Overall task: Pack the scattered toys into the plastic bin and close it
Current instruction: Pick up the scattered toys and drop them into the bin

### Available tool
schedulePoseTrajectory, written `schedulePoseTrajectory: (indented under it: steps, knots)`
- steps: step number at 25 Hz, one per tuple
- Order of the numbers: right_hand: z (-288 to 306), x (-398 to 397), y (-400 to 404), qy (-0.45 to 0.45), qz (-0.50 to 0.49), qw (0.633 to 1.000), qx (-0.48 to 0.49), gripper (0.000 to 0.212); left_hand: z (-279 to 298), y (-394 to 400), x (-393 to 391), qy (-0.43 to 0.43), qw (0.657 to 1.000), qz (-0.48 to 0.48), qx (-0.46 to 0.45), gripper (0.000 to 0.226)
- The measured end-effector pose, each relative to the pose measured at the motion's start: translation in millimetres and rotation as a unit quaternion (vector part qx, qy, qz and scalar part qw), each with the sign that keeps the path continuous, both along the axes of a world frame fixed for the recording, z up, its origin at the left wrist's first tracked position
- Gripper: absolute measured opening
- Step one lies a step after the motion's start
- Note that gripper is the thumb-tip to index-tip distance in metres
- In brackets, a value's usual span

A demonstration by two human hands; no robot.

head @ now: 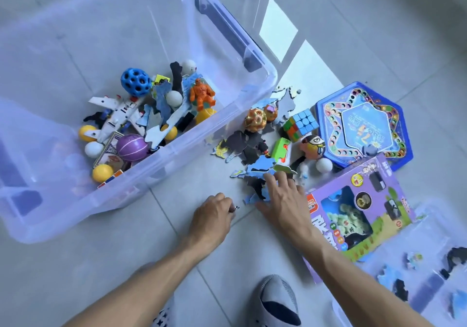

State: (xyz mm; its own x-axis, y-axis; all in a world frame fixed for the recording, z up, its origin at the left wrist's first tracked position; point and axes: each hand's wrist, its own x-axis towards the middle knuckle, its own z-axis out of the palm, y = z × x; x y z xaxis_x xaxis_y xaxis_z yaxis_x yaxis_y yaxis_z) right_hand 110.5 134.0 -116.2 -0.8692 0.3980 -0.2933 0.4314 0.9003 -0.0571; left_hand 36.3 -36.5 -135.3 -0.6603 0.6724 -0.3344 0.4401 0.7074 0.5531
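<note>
Clear plastic bin (255,91) sits open on the tiled floor (177,263), already holding a toy plane (116,117), balls and puzzle bits. Right hand (283,200) lies flat, fingers spread, pressing blue puzzle pieces (257,172) just beside the bin — left hand (212,215) is curled, pinching a small metal object (235,208). Rubik's cube (300,124) and hexagonal game board (364,124) lie near.

Small metallic item (235,208) pinched in left hand (212,219): too small to identify. Clear plastic bin (161,147) cut off by left edge.
</note>
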Motion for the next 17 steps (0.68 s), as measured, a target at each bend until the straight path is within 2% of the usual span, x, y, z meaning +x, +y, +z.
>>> schedulePoseTrajectory:
  steps: [3, 6, 8, 10, 11, 12, 14, 15, 16, 17]
  knots:
    - [-7, -11, -4, -0.004, -0.029, 0.999, -0.020, 0.045, 69, -12, -9, -0.037, 0.993, 0.048, 0.104, 0.002]
    - [-3, -10, -3, -0.006, -0.034, 0.998, -0.060, 0.042, 165, -24, -41, 0.033, 0.962, 0.124, 0.239, 0.002]
    - [7, -4, -4, 0.021, -0.046, 0.988, -0.147, 0.028, 198, -30, -76, 0.107, 0.944, 0.177, 0.259, 0.003]
    - [26, 3, -11, 0.062, -0.119, 0.962, -0.239, 0.021, 201, -37, -112, 0.128, 0.943, 0.223, 0.213, 0.008]
    - [43, 4, -14, 0.097, -0.200, 0.927, -0.303, 0.025, 198, -40, -122, 0.131, 0.950, 0.229, 0.167, 0.017]
    - [64, 3, -16, 0.159, -0.290, 0.856, -0.396, 0.025, 195, -43, -125, 0.141, 0.955, 0.222, 0.134, 0.030]
    - [122, -8, -19, 0.274, -0.393, 0.690, -0.543, 0.022, 192, -48, -114, 0.163, 0.951, 0.207, 0.162, 0.040]
    - [150, -17, -22, 0.298, -0.398, 0.646, -0.580, 0.019, 192, -49, -100, 0.164, 0.943, 0.209, 0.198, 0.035]
    - [173, -31, -26, 0.314, -0.385, 0.629, -0.598, 0.016, 191, -50, -84, 0.159, 0.937, 0.213, 0.228, 0.029]
    - [193, -48, -28, 0.317, -0.359, 0.633, -0.608, 0.014, 190, -52, -69, 0.152, 0.931, 0.221, 0.248, 0.023]
